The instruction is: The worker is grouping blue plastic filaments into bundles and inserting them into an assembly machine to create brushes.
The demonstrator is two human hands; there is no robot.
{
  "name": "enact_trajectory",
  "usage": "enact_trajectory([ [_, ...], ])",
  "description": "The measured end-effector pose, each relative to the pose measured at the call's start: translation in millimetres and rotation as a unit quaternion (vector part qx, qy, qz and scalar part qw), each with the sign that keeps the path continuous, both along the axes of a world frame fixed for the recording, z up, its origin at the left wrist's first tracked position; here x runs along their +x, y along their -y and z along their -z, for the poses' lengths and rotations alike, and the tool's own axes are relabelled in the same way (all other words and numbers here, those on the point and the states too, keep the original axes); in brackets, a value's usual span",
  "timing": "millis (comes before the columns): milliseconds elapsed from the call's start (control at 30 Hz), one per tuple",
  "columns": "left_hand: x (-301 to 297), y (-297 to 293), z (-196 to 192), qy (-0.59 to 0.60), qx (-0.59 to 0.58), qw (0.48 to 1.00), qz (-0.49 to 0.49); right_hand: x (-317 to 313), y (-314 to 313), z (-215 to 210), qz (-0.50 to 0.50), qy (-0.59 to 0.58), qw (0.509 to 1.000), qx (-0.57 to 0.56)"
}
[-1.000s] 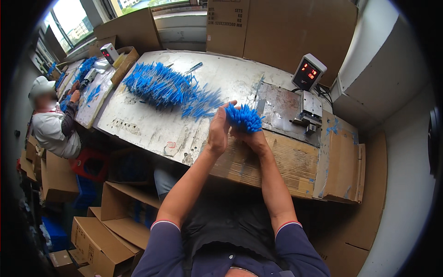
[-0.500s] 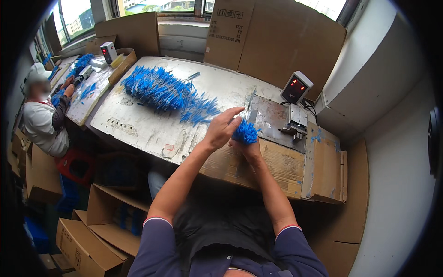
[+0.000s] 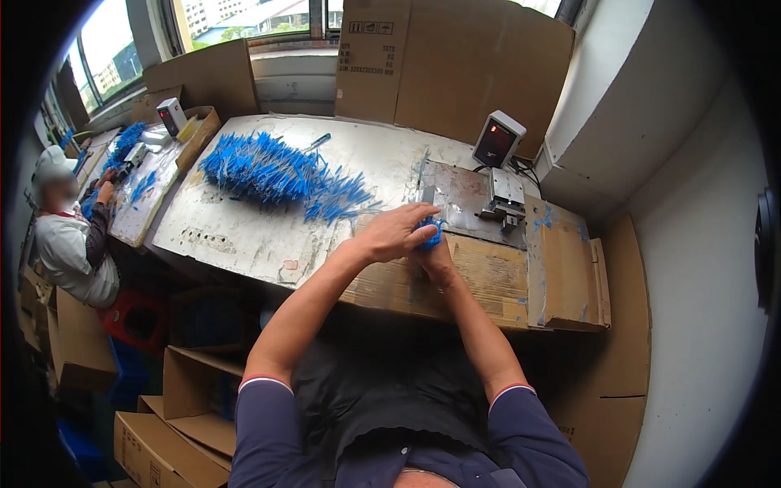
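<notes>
My right hand (image 3: 436,259) is closed around a bundle of thin sticks with blue ends (image 3: 434,238), held upright just above the near edge of the bench. From the left, my left hand (image 3: 394,233) reaches over the top of this bundle. Its fingers are stretched out, with the thumb lying against the blue ends. Much of the bundle is hidden behind both hands. To the left lies a large heap of the same blue-ended, clear-stemmed sticks (image 3: 260,169), with looser ones spilling toward my left hand.
A small metal fixture (image 3: 506,195) stands on a plate to the right, with a white-and-black display box (image 3: 498,140) behind it. Cardboard (image 3: 480,281) covers the near bench edge. A screwdriver-like tool (image 3: 319,141) lies beyond the heap. Another person (image 3: 71,244) works at the far left.
My left hand has come down over the bundle, covering more of its blue ends. The bundle and my right hand stay close to the same spot, while the whole view has shifted slightly.
</notes>
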State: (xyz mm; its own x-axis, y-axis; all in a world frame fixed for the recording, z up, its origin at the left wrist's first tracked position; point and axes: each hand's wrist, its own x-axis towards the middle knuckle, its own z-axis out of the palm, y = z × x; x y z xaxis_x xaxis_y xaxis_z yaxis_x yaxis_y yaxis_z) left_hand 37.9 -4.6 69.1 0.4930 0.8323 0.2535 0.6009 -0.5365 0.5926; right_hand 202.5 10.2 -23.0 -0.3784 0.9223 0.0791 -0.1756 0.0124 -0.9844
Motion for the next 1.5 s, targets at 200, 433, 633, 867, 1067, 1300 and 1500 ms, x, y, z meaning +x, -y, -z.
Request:
enact_trajectory([
  [200,10,1,-25,0.049,0.067,0.996,-0.023,4,7,-4,0.013,0.001,1.000,0.010],
  [433,36,-3,-18,-0.029,0.080,0.996,0.029,16,11,15,0.125,0.006,0.988,0.091],
  [633,51,3,-27,-0.104,0.113,0.987,0.049,28,7,23,0.134,0.075,0.977,0.146],
  [867,53,1,-36,-0.017,0.099,0.995,0.024,37,9,7,0.142,0.070,0.975,0.154],
  [1067,42,4,-23,0.184,0.114,0.966,-0.139,58,-6,21,0.134,0.023,0.984,0.111],
  [1300,40,4,64,0.325,-0.093,0.930,-0.148,70,-11,40,0.133,-0.017,0.987,0.085],
  [1500,57,16,64,0.387,-0.223,0.893,-0.051,68,11,7,0.028,-0.121,0.989,-0.078],
])
